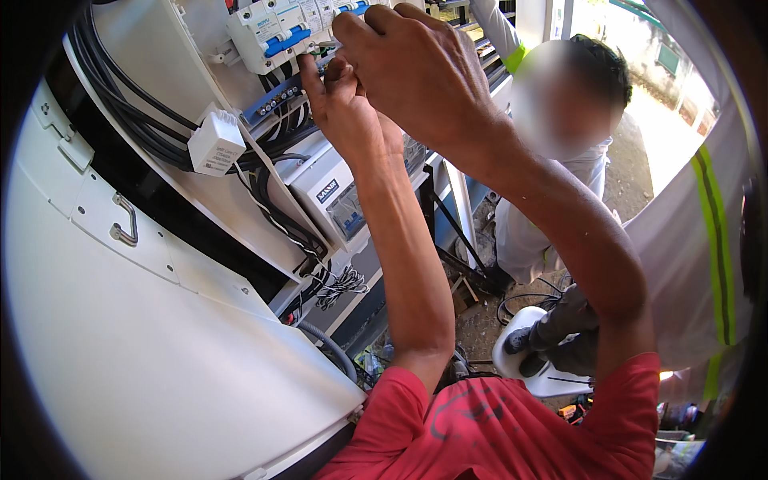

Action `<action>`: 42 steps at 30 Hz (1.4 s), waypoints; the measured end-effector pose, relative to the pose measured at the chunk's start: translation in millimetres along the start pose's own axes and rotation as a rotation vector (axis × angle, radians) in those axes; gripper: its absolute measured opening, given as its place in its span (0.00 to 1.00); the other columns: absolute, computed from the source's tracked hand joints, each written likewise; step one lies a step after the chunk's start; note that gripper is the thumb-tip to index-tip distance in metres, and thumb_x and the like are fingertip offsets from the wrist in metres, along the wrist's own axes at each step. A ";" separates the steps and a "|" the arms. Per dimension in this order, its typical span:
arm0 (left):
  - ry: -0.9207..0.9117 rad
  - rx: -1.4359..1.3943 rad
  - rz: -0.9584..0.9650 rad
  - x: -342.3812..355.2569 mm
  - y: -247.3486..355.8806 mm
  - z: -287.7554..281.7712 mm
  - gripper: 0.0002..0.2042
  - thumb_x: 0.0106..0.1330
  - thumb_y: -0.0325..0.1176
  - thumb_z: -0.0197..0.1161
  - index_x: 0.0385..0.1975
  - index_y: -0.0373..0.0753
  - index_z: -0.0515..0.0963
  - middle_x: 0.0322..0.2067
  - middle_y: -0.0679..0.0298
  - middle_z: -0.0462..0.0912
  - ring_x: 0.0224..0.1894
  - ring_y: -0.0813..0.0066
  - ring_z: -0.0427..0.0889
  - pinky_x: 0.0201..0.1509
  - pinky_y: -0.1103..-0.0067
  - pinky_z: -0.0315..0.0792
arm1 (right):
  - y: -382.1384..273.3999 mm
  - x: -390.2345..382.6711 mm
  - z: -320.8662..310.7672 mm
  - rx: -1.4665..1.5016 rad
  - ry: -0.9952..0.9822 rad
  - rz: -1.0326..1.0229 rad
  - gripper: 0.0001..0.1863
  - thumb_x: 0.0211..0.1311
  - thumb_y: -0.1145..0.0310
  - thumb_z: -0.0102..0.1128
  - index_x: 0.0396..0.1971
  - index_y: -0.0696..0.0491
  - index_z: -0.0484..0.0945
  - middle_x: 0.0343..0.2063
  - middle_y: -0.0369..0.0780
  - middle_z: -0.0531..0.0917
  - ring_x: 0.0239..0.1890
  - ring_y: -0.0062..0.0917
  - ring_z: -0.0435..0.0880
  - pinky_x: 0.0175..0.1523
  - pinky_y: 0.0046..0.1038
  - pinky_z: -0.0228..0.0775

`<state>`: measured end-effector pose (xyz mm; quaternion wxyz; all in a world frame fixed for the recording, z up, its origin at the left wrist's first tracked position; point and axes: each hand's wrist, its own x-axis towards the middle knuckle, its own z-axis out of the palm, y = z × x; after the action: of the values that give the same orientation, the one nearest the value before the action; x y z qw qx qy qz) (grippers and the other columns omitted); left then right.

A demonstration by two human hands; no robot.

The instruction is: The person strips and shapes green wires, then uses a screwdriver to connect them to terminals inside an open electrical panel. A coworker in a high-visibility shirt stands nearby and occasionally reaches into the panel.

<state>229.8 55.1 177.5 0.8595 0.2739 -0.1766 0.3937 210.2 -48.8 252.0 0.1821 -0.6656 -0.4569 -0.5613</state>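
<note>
At the top centre, my left hand [348, 116] reaches up with its index fingertip at the underside of a white circuit breaker [252, 36] with blue toggles, its other fingers curled by a short green wire [318, 50]. My right hand [420, 68] is bent over the breaker row just right of it, fingers curled; what they hold is hidden. A blue terminal bar [270, 104] with screws runs below the breakers. Lower down are a white clamp box [210, 148] with thin wires and a grey-white enclosure [320, 192].
A white cabinet door [128, 336] with a handle fills the left, beside black cables [128, 104]. At right stands a co-worker [592, 168]; another person's sleeve with reflective stripes [704, 240] is nearer. A white chair [512, 376] with shod feet on it and coiled cable are below.
</note>
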 end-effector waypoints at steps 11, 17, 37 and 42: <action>-0.013 0.034 0.037 5.0 0.3 -0.6 0.38 0.75 0.18 0.56 0.85 0.43 0.55 0.49 0.65 0.78 0.50 0.74 0.80 0.61 0.70 0.77 | 8.1 11.8 -2.5 0.052 -0.212 0.109 0.09 0.72 0.70 0.62 0.40 0.61 0.83 0.30 0.51 0.87 0.32 0.44 0.92 0.36 0.42 0.87; 0.069 0.077 0.034 2.1 -2.0 2.1 0.38 0.75 0.18 0.55 0.85 0.42 0.55 0.49 0.66 0.78 0.49 0.75 0.79 0.58 0.73 0.78 | 13.0 9.4 -8.0 -0.091 -0.154 -0.028 0.11 0.70 0.71 0.63 0.29 0.59 0.88 0.26 0.51 0.88 0.31 0.44 0.93 0.36 0.44 0.87; 0.101 0.118 0.038 1.6 -1.1 4.9 0.37 0.74 0.16 0.54 0.84 0.44 0.58 0.48 0.66 0.77 0.40 0.78 0.75 0.49 0.77 0.72 | 18.5 15.5 -7.6 0.110 -0.415 0.320 0.14 0.69 0.67 0.66 0.43 0.64 0.81 0.27 0.51 0.87 0.29 0.46 0.91 0.31 0.45 0.82; 0.084 0.102 0.023 3.1 1.0 3.1 0.38 0.74 0.17 0.55 0.85 0.43 0.57 0.48 0.65 0.78 0.42 0.78 0.78 0.48 0.77 0.73 | 13.7 10.2 -2.5 0.035 -0.160 0.019 0.11 0.69 0.68 0.65 0.40 0.62 0.81 0.35 0.51 0.86 0.36 0.48 0.91 0.34 0.44 0.84</action>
<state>230.7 55.6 181.8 0.8464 0.2987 -0.1232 0.4233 219.5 -53.7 265.8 0.1621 -0.7093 -0.4735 -0.4964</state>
